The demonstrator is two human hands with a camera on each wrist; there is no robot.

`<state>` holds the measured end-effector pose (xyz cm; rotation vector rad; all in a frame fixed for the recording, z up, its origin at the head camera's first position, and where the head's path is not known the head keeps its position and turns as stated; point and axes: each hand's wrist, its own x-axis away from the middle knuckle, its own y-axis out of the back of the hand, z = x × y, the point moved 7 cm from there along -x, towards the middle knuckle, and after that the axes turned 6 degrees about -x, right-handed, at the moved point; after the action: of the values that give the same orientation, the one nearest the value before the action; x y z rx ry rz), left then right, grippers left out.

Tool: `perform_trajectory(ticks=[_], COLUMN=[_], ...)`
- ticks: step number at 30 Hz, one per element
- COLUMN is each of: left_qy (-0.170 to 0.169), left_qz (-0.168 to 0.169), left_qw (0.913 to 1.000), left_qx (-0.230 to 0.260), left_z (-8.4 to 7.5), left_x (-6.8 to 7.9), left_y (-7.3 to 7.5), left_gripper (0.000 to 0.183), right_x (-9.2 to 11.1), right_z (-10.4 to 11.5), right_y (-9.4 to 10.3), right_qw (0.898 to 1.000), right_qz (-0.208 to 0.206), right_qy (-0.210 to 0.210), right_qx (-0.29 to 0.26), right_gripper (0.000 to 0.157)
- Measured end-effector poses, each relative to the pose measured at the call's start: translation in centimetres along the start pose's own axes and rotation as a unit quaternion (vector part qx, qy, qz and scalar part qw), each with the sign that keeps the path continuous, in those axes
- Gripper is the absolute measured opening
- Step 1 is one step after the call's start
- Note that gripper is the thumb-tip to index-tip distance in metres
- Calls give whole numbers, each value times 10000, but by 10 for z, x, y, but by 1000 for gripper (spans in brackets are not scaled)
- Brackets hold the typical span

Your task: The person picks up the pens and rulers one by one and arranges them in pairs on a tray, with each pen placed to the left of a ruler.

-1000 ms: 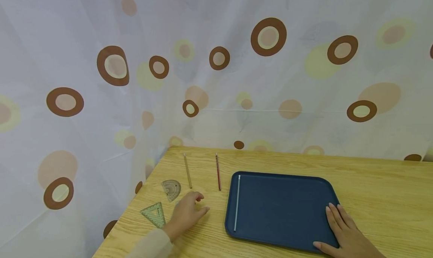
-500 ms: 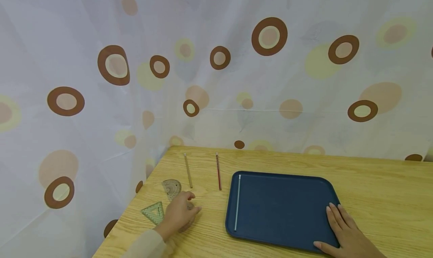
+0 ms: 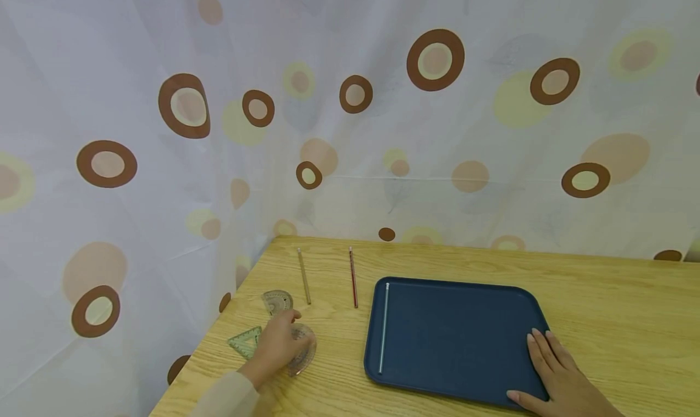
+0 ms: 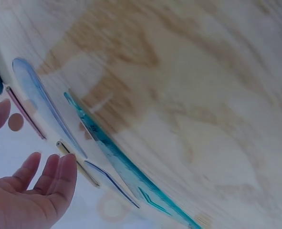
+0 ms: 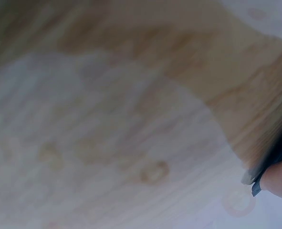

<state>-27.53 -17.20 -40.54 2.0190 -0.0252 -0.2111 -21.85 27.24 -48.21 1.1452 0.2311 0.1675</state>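
My left hand (image 3: 275, 344) hovers over the left of the table, its fingers loosely bent and holding nothing. Under its thumb side lies a clear round-edged protractor (image 3: 303, 359), partly covered in the head view. A smaller protractor (image 3: 276, 299) sits just beyond the fingers. The green triangular set square (image 3: 240, 343) is partly hidden behind the hand; in the left wrist view the set square (image 4: 119, 155) lies flat, away from the fingers. My right hand (image 3: 563, 371) rests with straight fingers on the right side of the dark blue tray (image 3: 459, 338).
A pale pencil (image 3: 384, 329) lies along the tray's left side. Two more pencils, one tan (image 3: 304, 277) and one red (image 3: 353, 278), lie on the wooden table (image 3: 618, 307) toward the back. A patterned curtain (image 3: 415, 143) hangs behind and to the left.
My left hand has moved left toward the set square, uncovering the nearer protractor and overlapping the smaller one's edge. The right hand and tray stay put.
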Motion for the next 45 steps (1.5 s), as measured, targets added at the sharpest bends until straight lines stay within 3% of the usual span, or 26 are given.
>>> perform_trajectory(ticks=[11,18,33,45], left_qy=[268,296,647,842], left_qz=[159,363,671,853], left_qw=[9992,9988,9946,9909], left_qx=[259,117,-456,-617], left_z=[12,15,17,15], left_x=[-2,-1,-11,-14], left_y=[-1,-1,-1,2], left_gripper=[57,52,68,66], right_x=[1,0,1,0], right_z=[0,-1,-4,-3], right_y=[-1,-1,-2,-2], right_qw=[10000,10000,10000,10000], right_qz=[-38,3,3,41], right_qy=[24,23,34,20], right_qx=[22,-83,-17,-62], right_gripper=[102,102,102,102])
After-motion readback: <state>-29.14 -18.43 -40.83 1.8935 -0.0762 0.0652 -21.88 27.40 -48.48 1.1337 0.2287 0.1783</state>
